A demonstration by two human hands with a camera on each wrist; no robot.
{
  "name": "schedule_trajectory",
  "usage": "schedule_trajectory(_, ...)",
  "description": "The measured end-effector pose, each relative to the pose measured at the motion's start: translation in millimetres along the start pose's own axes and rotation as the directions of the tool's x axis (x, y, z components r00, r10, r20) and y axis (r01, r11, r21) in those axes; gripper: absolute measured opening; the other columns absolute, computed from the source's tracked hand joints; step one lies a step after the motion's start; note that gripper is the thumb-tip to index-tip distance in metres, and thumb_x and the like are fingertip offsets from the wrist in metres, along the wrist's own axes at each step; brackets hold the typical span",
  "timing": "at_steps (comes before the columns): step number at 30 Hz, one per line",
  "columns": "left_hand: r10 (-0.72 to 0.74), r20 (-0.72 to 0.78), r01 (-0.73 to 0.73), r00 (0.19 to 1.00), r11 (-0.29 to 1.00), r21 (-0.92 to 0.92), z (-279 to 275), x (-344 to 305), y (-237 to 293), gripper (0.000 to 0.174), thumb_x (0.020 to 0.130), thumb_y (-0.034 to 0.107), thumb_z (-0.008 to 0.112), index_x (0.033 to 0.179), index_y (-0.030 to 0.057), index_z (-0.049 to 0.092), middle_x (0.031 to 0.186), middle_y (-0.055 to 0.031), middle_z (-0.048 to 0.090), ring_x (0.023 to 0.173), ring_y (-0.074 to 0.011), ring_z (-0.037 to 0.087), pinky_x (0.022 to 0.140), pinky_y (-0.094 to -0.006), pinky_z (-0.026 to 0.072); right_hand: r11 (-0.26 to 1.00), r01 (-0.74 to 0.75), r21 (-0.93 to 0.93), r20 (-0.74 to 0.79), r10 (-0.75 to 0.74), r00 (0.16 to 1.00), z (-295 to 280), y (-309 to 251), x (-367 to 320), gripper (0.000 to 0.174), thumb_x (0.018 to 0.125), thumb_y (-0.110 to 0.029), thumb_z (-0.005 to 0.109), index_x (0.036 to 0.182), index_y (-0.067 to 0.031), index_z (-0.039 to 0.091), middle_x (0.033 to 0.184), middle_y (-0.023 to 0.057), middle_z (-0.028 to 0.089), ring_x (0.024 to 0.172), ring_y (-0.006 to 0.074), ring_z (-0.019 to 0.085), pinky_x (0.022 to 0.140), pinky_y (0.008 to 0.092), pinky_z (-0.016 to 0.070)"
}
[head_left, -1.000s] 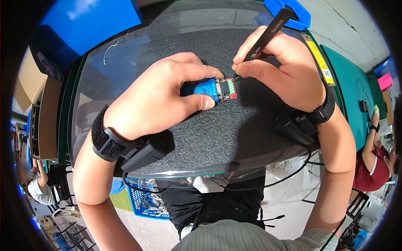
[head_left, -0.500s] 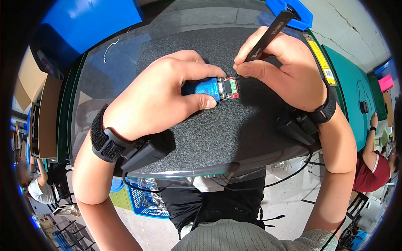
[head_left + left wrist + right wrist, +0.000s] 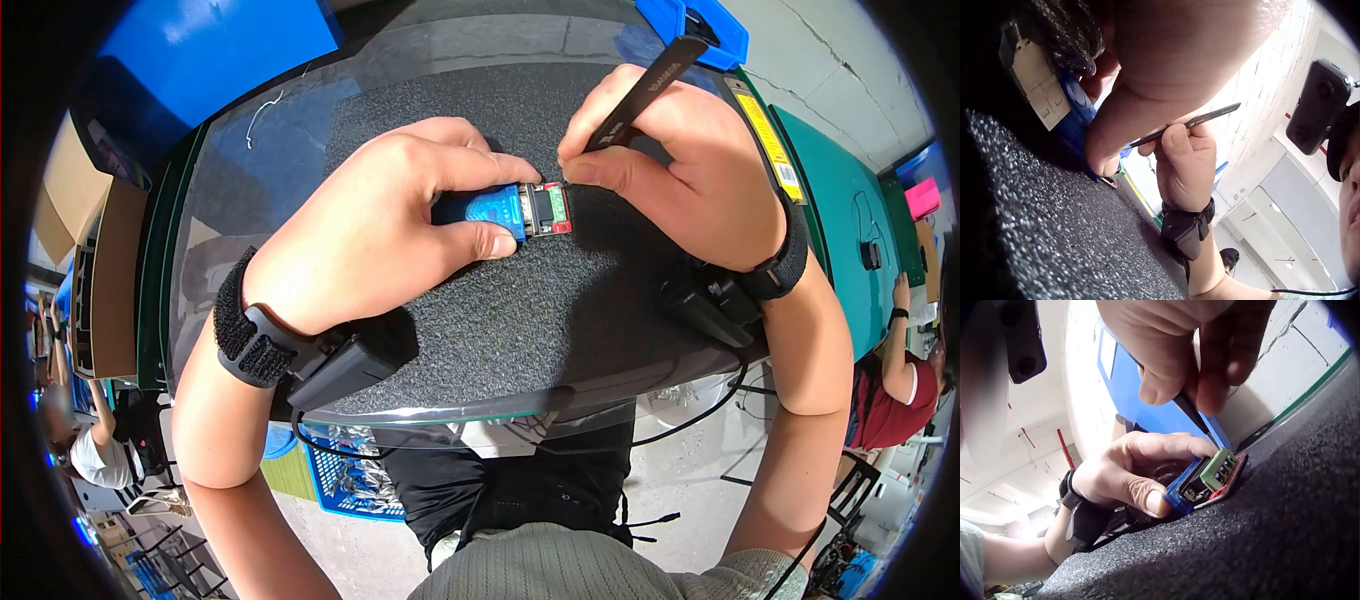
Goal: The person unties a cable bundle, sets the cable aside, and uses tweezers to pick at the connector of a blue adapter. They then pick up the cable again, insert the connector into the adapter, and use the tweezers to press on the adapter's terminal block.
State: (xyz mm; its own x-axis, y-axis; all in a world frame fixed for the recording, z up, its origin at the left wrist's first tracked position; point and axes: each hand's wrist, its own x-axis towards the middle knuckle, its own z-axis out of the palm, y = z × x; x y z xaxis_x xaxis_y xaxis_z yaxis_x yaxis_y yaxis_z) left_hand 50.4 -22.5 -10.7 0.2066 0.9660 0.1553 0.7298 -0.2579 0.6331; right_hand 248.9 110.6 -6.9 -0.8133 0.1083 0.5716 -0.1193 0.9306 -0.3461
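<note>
From above, we saw the left hand (image 3: 380, 220) pinching a blue plug (image 3: 492, 212) over the bench (image 3: 470, 340), its back end covered; at its two o'clock, the right hand (image 3: 690, 170) gripped tweezers (image 3: 645, 97), tips unclear.

Your blue plug (image 3: 492, 213) is glossy, see-through plastic with a smooth metal end (image 3: 1049, 103); your pointed tool (image 3: 648, 95) looks smooth, matt; the mat (image 3: 470, 320) is rough, grainy.

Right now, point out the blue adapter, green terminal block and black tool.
Blue adapter (image 3: 486, 212), head view: top of its casing.
Green terminal block (image 3: 1215, 469), right wrist view: middle of its body.
Black tool (image 3: 648, 93), head view: its handle.
</note>
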Motion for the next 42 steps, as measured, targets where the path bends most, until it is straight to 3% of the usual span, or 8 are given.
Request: schedule_trajectory(42, 0.034, -0.014, -0.034, 0.999, 0.999, 0.009, 2.0, -0.1, -1.8, 0.042, 0.078, 0.007, 0.078, 0.119, 0.0057, 0.067, 0.1, -0.0093, 0.064, 0.092, -0.0235, 0.062, 0.083, -0.0352, 0.0492, 0.998, -0.053, 0.035, 0.062, 0.05, 0.997, -2.5, 1.1, -2.2, 0.007, 0.085, 0.001, 0.068, 0.092, 0.0004, 0.065, 0.084, 0.0075, 0.063, 0.074, 0.0172, 0.064, 0.067, 0.0278, 0.0513)
